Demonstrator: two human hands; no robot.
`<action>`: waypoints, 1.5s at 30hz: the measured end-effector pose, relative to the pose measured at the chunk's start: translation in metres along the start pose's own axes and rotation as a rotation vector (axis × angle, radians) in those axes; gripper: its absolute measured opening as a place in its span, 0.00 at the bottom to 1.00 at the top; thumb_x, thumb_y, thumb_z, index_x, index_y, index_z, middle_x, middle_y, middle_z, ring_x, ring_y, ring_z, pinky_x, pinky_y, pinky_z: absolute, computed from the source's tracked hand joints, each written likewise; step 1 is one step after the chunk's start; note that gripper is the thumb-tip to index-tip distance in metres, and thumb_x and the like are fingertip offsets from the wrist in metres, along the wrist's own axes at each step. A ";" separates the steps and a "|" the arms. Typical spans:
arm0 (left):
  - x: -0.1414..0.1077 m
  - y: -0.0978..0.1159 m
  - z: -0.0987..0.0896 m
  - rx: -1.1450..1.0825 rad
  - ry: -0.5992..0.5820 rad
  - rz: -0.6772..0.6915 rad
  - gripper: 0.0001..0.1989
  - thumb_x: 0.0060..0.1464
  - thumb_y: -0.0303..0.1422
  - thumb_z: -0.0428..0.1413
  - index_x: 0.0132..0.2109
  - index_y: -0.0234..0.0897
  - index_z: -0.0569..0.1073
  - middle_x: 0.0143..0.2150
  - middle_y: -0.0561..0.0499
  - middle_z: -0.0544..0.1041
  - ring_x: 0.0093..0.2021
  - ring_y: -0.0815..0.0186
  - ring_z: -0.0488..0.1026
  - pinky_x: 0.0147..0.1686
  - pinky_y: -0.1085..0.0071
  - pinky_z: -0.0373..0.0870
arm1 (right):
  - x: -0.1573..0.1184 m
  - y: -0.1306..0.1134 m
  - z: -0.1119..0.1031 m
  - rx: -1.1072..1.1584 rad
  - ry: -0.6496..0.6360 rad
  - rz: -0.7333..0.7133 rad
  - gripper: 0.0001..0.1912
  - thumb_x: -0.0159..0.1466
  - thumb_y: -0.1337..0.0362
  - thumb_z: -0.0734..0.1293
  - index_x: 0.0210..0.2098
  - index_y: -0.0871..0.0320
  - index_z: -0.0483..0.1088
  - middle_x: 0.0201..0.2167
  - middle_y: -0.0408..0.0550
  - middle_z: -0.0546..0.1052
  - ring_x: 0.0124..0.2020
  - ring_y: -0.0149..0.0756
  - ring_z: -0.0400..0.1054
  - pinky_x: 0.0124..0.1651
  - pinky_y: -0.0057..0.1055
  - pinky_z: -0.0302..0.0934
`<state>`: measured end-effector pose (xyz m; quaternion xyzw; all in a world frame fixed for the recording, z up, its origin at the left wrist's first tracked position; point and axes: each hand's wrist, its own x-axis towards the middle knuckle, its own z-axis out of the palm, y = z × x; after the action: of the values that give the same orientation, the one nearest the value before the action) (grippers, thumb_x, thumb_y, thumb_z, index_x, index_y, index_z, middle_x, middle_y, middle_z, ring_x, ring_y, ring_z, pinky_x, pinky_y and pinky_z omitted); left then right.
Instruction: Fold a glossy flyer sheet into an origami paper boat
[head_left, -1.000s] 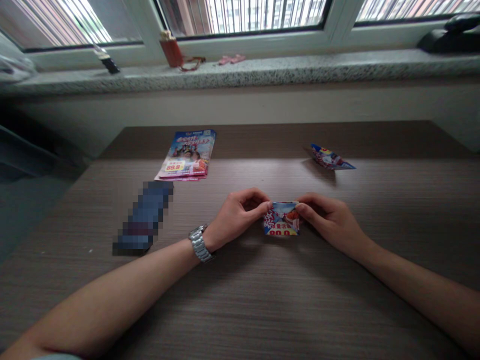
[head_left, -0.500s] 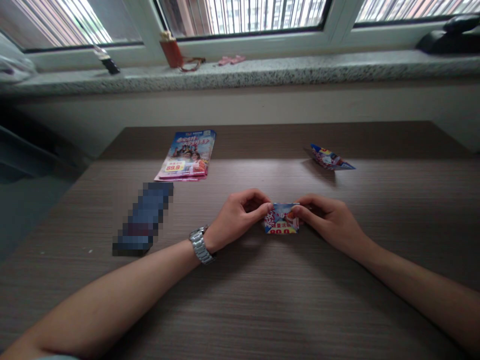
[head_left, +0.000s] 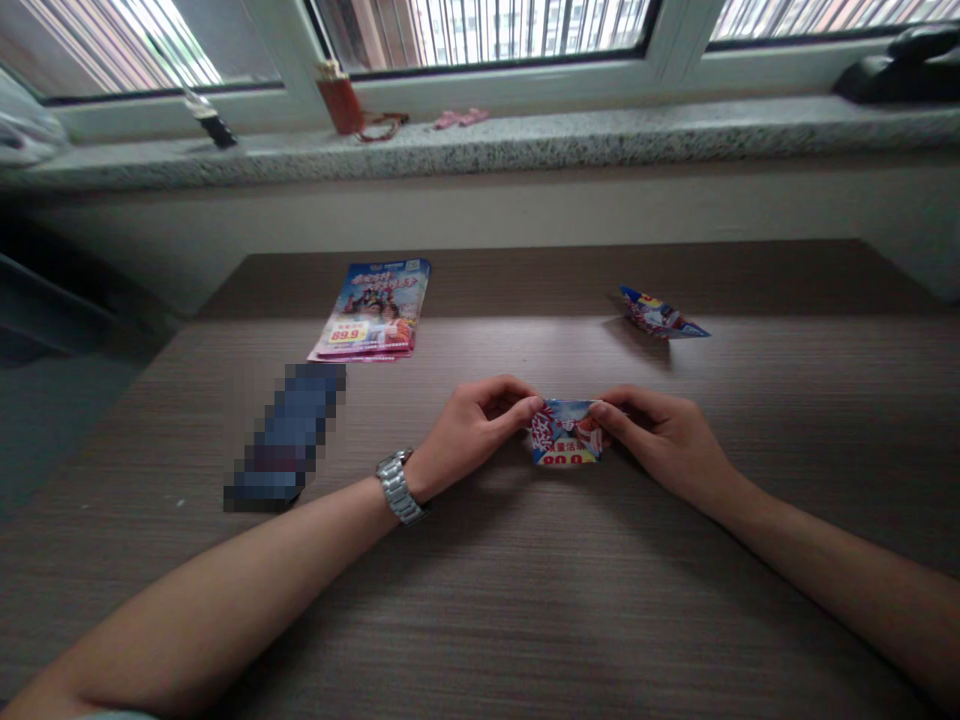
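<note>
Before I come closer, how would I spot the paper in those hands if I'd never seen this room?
Find the brown table below the window sill. Near its middle, the left hand and right hand hold a small folded paper. Unlike the flat flyers and the other folded piece, which lie untouched on the table, it is pinched from both sides.

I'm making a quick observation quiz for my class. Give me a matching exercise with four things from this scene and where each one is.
Things
1. flyer stack
2. metal watch
3. rectangular folded paper
4. pink item

Places
A. held between the left hand and right hand
B. on the stone windowsill
C. on the left part of the table
D. around the left arm

Pairs: 1-C, 2-D, 3-A, 4-B
</note>
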<state>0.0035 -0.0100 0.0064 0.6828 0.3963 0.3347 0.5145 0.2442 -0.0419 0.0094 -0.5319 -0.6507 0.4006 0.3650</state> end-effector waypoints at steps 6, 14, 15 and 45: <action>0.000 0.001 0.000 -0.004 -0.007 0.020 0.13 0.64 0.41 0.58 0.42 0.34 0.79 0.39 0.49 0.81 0.38 0.68 0.75 0.40 0.75 0.72 | -0.001 0.002 0.000 0.000 -0.002 0.004 0.15 0.67 0.49 0.67 0.34 0.52 0.78 0.28 0.44 0.81 0.28 0.38 0.76 0.30 0.32 0.71; -0.001 0.003 0.000 0.019 -0.011 0.023 0.13 0.65 0.40 0.57 0.43 0.34 0.79 0.39 0.49 0.81 0.39 0.67 0.76 0.41 0.74 0.72 | -0.001 0.000 0.000 -0.023 0.019 -0.011 0.14 0.67 0.50 0.67 0.35 0.51 0.78 0.28 0.44 0.82 0.28 0.39 0.76 0.30 0.33 0.71; -0.001 0.004 0.000 0.015 -0.010 0.020 0.13 0.65 0.40 0.57 0.43 0.34 0.79 0.39 0.49 0.81 0.39 0.67 0.76 0.41 0.74 0.73 | -0.001 0.000 0.000 -0.031 0.029 -0.014 0.14 0.67 0.50 0.67 0.34 0.51 0.78 0.28 0.44 0.81 0.28 0.39 0.76 0.30 0.33 0.71; 0.000 0.000 -0.001 0.007 -0.022 0.030 0.14 0.66 0.40 0.56 0.45 0.33 0.79 0.39 0.48 0.81 0.38 0.68 0.76 0.40 0.74 0.73 | 0.001 0.008 0.000 -0.004 0.024 -0.033 0.14 0.68 0.51 0.66 0.35 0.53 0.77 0.28 0.45 0.81 0.28 0.37 0.74 0.31 0.32 0.69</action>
<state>0.0029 -0.0100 0.0065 0.6942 0.3813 0.3335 0.5115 0.2477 -0.0399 0.0022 -0.5264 -0.6557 0.3869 0.3784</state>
